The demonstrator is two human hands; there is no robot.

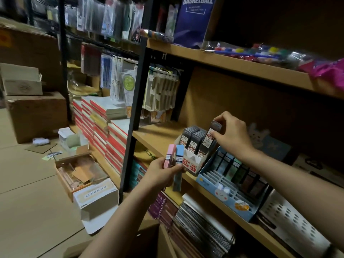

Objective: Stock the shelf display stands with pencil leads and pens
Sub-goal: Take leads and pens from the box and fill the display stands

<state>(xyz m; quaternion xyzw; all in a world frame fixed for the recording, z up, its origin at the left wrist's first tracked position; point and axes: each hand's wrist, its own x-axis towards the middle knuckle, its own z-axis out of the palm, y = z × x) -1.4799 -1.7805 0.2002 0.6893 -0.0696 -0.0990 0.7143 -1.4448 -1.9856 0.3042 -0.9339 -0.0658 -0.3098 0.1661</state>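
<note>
A white display stand (192, 162) on the wooden shelf (158, 138) holds several dark pencil lead cases (193, 139). My right hand (231, 135) pinches the top of one dark lead case (211, 135), which stands tilted at the stand's right side. My left hand (162, 173) is in front of the shelf edge and grips a pink lead case (169, 155) and a light blue lead case (177, 169). To the right, a blue display stand (226, 197) with white dividers holds several dark and green cases in its back rows.
Spiral notebooks (202, 222) lie on the shelf below. Stacked red-edged books (104, 127) sit to the left of the black shelf post (134, 112). Open cardboard boxes (80, 170) rest on the floor. A perforated metal tray (294, 222) stands at the right.
</note>
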